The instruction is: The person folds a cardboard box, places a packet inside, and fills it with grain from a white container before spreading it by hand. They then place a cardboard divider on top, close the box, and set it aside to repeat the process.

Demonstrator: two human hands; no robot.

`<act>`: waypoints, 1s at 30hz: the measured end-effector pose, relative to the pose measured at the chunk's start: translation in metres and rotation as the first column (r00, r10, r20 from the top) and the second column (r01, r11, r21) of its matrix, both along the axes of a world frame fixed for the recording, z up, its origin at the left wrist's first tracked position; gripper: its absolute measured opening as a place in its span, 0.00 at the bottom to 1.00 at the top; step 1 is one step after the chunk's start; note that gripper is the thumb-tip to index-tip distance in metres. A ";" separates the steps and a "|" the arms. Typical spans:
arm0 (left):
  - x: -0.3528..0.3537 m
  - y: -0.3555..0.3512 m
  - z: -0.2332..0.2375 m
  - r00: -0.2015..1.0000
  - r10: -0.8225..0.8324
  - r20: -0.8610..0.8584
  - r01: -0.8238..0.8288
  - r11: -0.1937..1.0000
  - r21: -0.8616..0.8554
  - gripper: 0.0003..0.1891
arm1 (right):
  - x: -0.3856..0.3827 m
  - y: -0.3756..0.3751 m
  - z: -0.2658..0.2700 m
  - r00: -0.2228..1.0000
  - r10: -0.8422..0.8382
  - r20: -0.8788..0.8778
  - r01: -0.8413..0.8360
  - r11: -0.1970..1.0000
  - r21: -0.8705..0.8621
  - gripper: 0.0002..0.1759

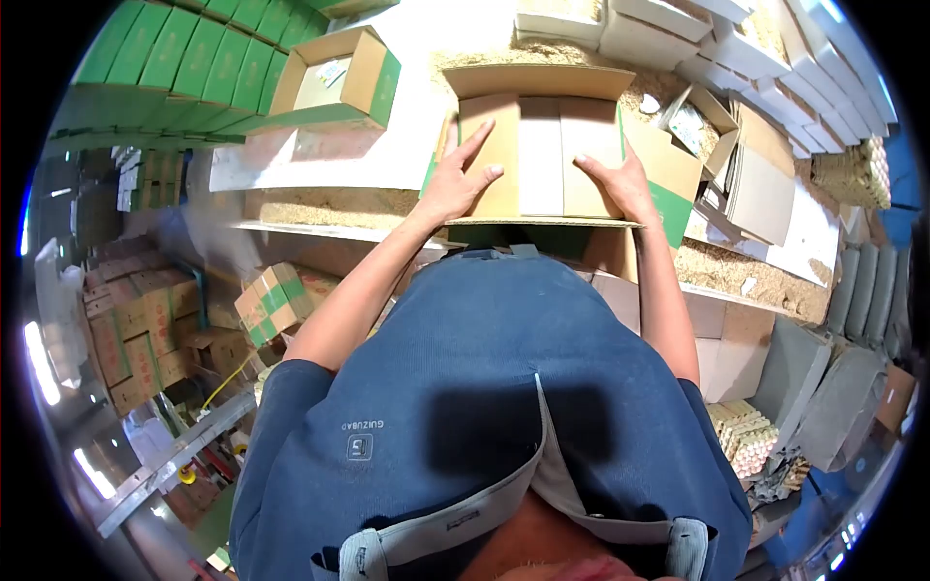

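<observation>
My left hand [453, 184] and right hand [625, 182] hold a cardboard box [573, 136] at opposite sides — thumbs [492, 172] on the inward-folded side flaps [506, 140].

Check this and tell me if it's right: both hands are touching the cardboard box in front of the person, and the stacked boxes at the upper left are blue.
The colour is wrong: the head view shows green stacked boxes. The left hand and right hand do touch the cardboard box.

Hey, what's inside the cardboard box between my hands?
Between two brown flaps of the cardboard box, only a pale strip shows. Anything under those flaps is covered; your left hand and right hand also hide parts of the box.
</observation>
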State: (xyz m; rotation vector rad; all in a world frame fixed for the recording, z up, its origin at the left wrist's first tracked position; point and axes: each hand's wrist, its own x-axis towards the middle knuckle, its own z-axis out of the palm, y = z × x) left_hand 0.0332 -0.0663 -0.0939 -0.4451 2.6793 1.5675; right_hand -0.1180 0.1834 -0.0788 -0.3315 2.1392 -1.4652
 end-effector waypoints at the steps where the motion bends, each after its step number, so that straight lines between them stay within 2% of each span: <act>1: -0.003 -0.003 -0.005 1.000 -0.027 0.000 0.027 0.999 0.036 0.40 | -0.005 -0.001 -0.005 1.000 0.011 0.024 -0.010 1.000 -0.011 0.46; 3: -0.001 -0.001 -0.003 0.992 0.043 0.119 -0.045 0.999 0.014 0.39 | -0.004 -0.003 -0.007 0.999 0.006 -0.053 -0.007 1.000 -0.028 0.44; 5: 0.003 0.000 0.008 0.991 0.054 0.124 -0.044 0.995 -0.084 0.38 | 0.007 -0.003 0.014 0.999 0.011 0.038 -0.009 0.999 -0.035 0.47; 7: 0.011 -0.013 -0.006 0.998 0.058 -0.003 -0.057 0.998 0.023 0.37 | 0.015 0.004 0.024 0.996 0.020 0.084 -0.019 1.000 -0.014 0.57; 8: 0.011 -0.016 -0.004 0.995 0.095 0.012 -0.095 0.995 0.027 0.37 | 0.016 0.008 0.022 0.995 0.050 0.086 -0.040 0.993 -0.114 0.58; 9: 0.012 -0.021 -0.005 0.992 0.125 0.004 -0.125 0.992 0.020 0.37 | 0.016 0.011 0.023 0.983 0.006 0.184 0.021 0.989 -0.148 0.55; 10: 0.014 -0.025 -0.008 0.994 0.105 -0.041 -0.097 0.983 0.155 0.38 | 0.016 0.013 0.019 0.944 -0.024 0.328 0.099 0.972 -0.212 0.53; 11: 0.016 -0.028 -0.010 0.992 0.088 -0.092 -0.058 0.956 0.286 0.38 | 0.015 0.015 0.006 0.916 -0.106 0.386 0.182 0.969 -0.167 0.51; 13: 0.015 -0.034 -0.005 0.988 0.102 -0.120 -0.064 0.958 0.281 0.37 | 0.019 0.013 -0.004 0.913 -0.135 0.385 0.207 0.966 -0.153 0.51; 17: 0.020 -0.052 -0.003 0.985 0.109 -0.135 -0.048 0.919 0.392 0.35 | 0.029 0.000 -0.005 0.895 -0.150 0.420 0.241 0.955 -0.172 0.51; 19: 0.027 -0.065 0.011 0.995 0.103 -0.016 -0.073 0.803 0.592 0.34 | 0.032 -0.018 0.002 0.902 -0.252 0.352 0.297 0.951 -0.080 0.47; 20: 0.031 -0.073 0.017 0.980 0.198 -0.038 -0.120 0.725 0.678 0.32 | 0.032 -0.028 0.007 0.922 -0.214 0.323 0.271 0.952 -0.144 0.38; 21: 0.035 -0.089 0.018 0.976 0.212 -0.042 -0.128 0.725 0.677 0.32 | 0.028 -0.041 0.005 0.926 -0.200 0.321 0.257 0.955 -0.146 0.38; 23: 0.042 -0.134 0.016 0.865 0.503 0.000 -0.386 0.664 0.640 0.35 | 0.024 -0.066 -0.001 0.853 -0.150 0.500 0.337 0.890 -0.308 0.30; 25: 0.052 -0.201 0.006 0.725 0.658 -0.203 -0.587 0.744 0.319 0.36 | 0.024 -0.112 0.004 0.787 -0.203 0.582 0.473 0.805 -0.359 0.24; 27: 0.066 -0.275 0.005 0.581 0.781 -0.231 -0.802 0.598 0.006 0.38 | 0.009 -0.154 0.000 0.712 -0.152 0.686 0.556 0.718 -0.419 0.23; 29: 0.072 -0.333 0.005 0.522 0.801 -0.293 -0.851 0.515 -0.107 0.37 | -0.008 -0.197 0.000 0.746 -0.052 0.664 0.497 0.708 -0.502 0.23; 30: 0.072 -0.365 -0.004 0.520 0.801 -0.297 -0.851 0.515 -0.099 0.37 | -0.014 -0.220 0.003 0.762 -0.091 0.641 0.502 0.708 -0.497 0.24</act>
